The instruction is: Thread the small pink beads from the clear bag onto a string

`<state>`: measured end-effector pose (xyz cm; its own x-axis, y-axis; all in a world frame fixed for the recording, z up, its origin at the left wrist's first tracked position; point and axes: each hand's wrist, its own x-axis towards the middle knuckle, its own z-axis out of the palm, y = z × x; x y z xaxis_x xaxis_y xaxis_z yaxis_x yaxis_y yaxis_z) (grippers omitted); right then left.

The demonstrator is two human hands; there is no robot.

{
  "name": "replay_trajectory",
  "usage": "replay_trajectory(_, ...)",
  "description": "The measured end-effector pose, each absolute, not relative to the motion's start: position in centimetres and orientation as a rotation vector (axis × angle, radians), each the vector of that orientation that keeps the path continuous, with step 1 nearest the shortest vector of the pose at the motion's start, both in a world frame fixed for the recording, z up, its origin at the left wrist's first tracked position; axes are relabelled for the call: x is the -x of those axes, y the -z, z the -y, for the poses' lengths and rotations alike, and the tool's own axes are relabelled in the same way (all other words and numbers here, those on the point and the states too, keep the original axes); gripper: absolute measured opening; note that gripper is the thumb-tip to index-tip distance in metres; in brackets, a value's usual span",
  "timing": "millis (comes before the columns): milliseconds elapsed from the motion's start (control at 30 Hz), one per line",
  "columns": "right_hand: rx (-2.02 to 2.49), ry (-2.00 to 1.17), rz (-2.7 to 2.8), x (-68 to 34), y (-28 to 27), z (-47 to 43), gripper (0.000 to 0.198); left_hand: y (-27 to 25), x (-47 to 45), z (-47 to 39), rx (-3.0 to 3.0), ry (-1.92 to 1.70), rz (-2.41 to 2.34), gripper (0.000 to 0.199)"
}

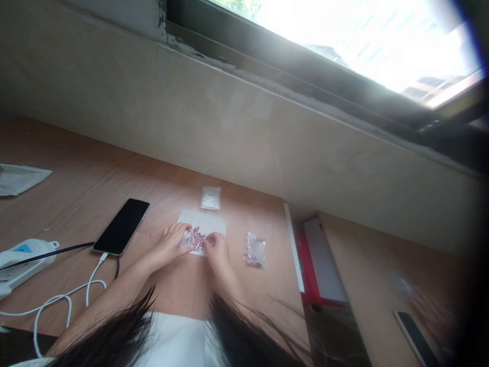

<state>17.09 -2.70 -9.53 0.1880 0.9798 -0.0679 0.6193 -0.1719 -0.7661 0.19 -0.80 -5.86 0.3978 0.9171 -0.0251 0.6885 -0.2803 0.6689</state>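
Small pink and dark beads (197,238) lie in a loose pile on a white sheet of paper (208,219) on the wooden table. My left hand (174,241) rests at the pile's left side, thumb and fingers curved around a small clear plastic piece (187,238), perhaps a bag. At the right edge of the beads, my right hand (217,250) has its thumb and forefinger pinched together; whatever is between them is too small to make out. Behind the paper lies a clear zip bag (211,198) with whitish contents. Another clear bag (255,251), holding a few pink beads, lies to the right.
A black phone (123,226) with a white cable (91,278) lies left of my hands, near a white power strip (30,260). A white packet (23,178) is at far left. Across a gap stands another table (367,260), with another person's blurred hand (431,311) and phone (416,336).
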Motion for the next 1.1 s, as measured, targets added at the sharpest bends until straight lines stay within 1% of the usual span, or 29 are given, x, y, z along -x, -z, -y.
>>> replay_trajectory(467, 1.950, -0.855, 1.514, -17.4, 9.1, 1.6, 0.008, 5.7, 0.2, 0.8, -2.051, -0.464, -1.362, 0.039)
replay_trajectory(533, 1.900, -0.892, 1.463, -17.2, 8.4, 1.6, 0.010, 5.5, 0.1, 0.8, -2.037, -0.466, -1.362, 0.039)
replay_trajectory(700, 1.596, -1.124, 1.415, -16.5, 6.2, 1.7, 0.015, 5.6, -0.3, 0.8, -2.031, -0.475, -1.341, 0.039)
replay_trajectory(767, 1.621, -1.074, 1.420, -16.6, 6.3, 1.4, 0.014, 5.8, -0.4, 0.8, -2.040, -0.475, -1.350, 0.040)
replay_trajectory(900, 1.796, -0.857, 1.511, -17.4, 8.3, 0.8, 0.013, 5.4, -0.3, 0.8, -2.023, -0.456, -1.356, 0.039)
replay_trajectory(1100, 1.781, -0.773, 1.684, -17.9, 9.8, 0.4, 0.008, 4.9, -0.1, 0.8, -1.997, -0.433, -1.382, 0.040)
